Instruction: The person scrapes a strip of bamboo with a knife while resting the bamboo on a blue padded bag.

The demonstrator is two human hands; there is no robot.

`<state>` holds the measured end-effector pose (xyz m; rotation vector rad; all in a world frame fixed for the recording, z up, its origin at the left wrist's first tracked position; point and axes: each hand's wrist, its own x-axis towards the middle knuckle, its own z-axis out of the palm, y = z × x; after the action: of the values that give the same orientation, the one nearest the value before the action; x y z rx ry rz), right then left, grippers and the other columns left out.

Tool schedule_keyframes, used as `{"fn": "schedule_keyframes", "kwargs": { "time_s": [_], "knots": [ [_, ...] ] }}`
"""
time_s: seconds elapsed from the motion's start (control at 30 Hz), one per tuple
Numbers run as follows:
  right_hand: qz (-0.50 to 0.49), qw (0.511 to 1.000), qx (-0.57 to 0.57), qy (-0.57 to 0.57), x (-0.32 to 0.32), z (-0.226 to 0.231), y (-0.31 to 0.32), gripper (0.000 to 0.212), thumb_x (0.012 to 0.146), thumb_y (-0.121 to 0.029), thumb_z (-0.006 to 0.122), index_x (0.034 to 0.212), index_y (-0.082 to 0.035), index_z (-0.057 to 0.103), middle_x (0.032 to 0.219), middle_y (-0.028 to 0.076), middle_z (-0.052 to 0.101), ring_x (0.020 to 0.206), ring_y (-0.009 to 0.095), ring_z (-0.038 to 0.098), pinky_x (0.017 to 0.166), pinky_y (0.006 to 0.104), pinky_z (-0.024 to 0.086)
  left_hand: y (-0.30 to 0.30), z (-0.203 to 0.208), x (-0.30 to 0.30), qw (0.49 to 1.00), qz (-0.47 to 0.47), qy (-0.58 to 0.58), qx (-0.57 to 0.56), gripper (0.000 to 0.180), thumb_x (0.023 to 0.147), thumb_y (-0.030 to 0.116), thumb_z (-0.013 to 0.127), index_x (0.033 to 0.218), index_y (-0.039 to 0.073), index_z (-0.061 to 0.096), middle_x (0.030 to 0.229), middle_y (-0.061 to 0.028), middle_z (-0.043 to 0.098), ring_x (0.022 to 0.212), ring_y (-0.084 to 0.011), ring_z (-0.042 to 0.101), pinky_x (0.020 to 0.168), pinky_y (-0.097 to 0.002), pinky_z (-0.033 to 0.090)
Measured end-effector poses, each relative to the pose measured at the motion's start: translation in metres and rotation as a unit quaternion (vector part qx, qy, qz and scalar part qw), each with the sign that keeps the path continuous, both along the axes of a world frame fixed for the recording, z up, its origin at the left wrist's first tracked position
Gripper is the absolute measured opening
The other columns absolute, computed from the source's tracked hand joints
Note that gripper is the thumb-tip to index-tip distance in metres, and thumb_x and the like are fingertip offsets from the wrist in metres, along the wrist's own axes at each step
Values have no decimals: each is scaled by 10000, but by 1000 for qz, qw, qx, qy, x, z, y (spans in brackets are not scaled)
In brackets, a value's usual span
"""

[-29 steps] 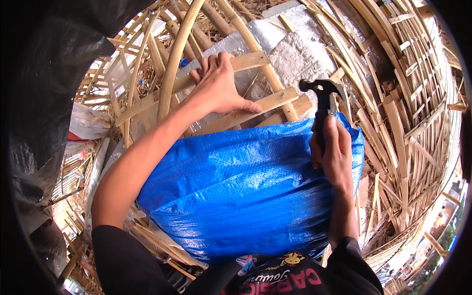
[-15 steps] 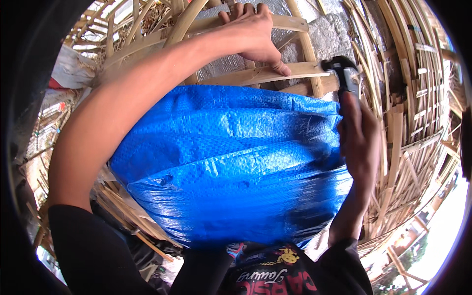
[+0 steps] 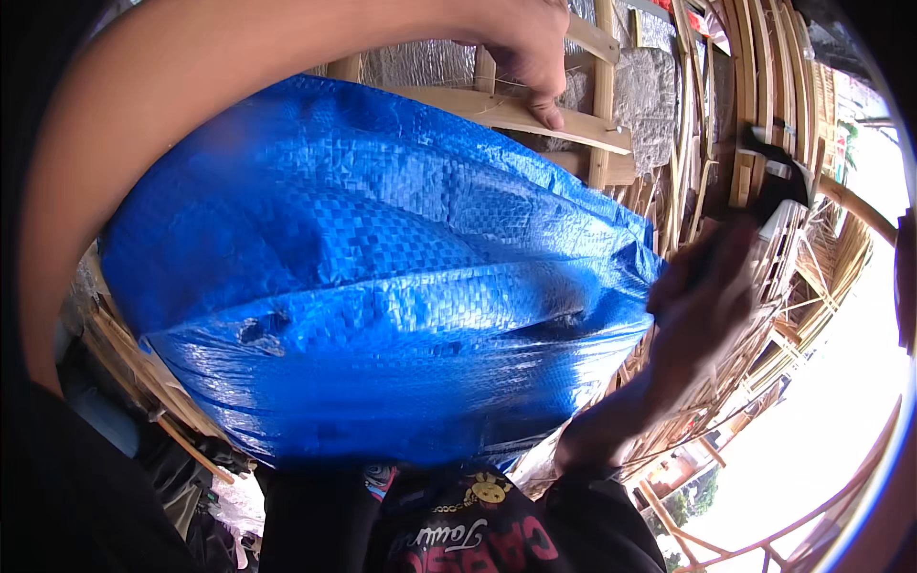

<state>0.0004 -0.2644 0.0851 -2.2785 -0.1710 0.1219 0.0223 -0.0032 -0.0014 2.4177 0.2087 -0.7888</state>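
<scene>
Two hands: left hand (image 3: 523, 50) steadies one slat (image 3: 516, 115), right hand (image 3: 702, 301) grips one hammer (image 3: 772, 177).

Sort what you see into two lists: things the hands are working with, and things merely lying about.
In use: hammer in the right hand; wooden slat under the left hand; bamboo frame.

Lying about: blue tarp bundle on the lap; grey sheet behind the frame; loose bamboo sticks.

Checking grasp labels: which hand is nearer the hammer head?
Right. The right hand grips the handle just below the hammer head; the left hand presses a bamboo slat well off to its left.
</scene>
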Motion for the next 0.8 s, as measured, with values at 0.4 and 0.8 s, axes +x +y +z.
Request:
{"fn": "schedule_keyframes", "kwargs": {
  "time_s": [0.4, 0.8],
  "knots": [
    [-122, 992, 37, 19, 7, 22, -13, 413, 1006, -482, 605, 920, -84, 676, 561, 25, 517, 413, 135, 451, 414, 293, 417, -18, 4, 10, 998, 2, 6, 64, 954, 692, 590, 858, 1301, -100, 604, 1221, -257, 667, 1070, -313, 673, 954, -413, 546],
    [-128, 976, 96, -148, 3, 12, -3, 658, 1051, -623, 344, 638, -125, 466, 487, -19, 390, 360, 80, 347, 314, 244, 260, -8, 7, 5, 999, -33, 20, -7, 1012, 713, 596, 851, 1330, -147, 545, 1314, -273, 615, 1151, -341, 642, 1002, -415, 528]
  ]
}}
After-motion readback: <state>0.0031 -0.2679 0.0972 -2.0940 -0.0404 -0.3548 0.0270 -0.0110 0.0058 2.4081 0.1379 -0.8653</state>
